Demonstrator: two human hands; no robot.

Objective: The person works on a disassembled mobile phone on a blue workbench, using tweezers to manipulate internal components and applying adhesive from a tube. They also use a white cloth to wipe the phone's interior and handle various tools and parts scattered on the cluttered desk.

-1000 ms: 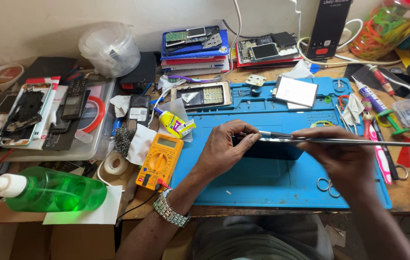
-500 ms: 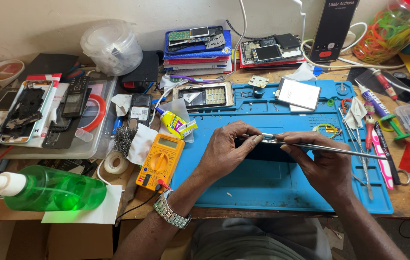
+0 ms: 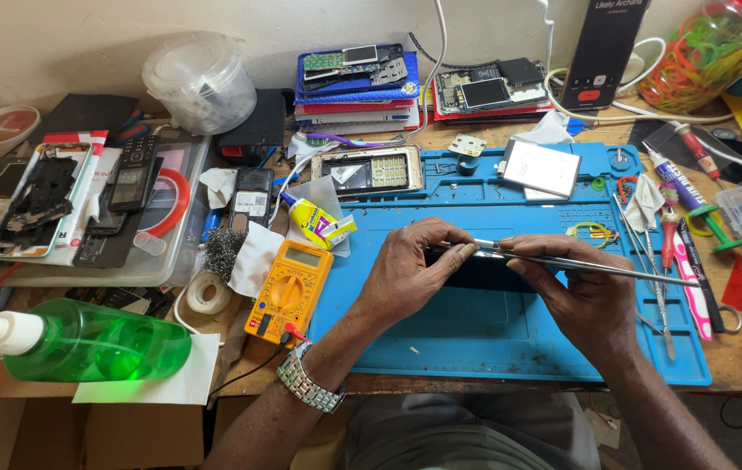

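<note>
My left hand grips the left end of a dark phone held just above the blue repair mat. My right hand holds the phone's right side and pinches long metal tweezers, whose tips rest at the phone's top edge near my left fingertips. The handle of the tweezers sticks out to the right. A metal watch sits on my left wrist. Most of the phone is hidden under my fingers.
A yellow multimeter lies left of the mat, with a green spray bottle further left. A tray of phone parts sits at the left. Screwdrivers and tools line the right. Stacked phones and a plastic jar stand at the back.
My hands and the phone have shifted slightly left and nearer on the mat. The tweezer tips stay at the phone's top edge.
</note>
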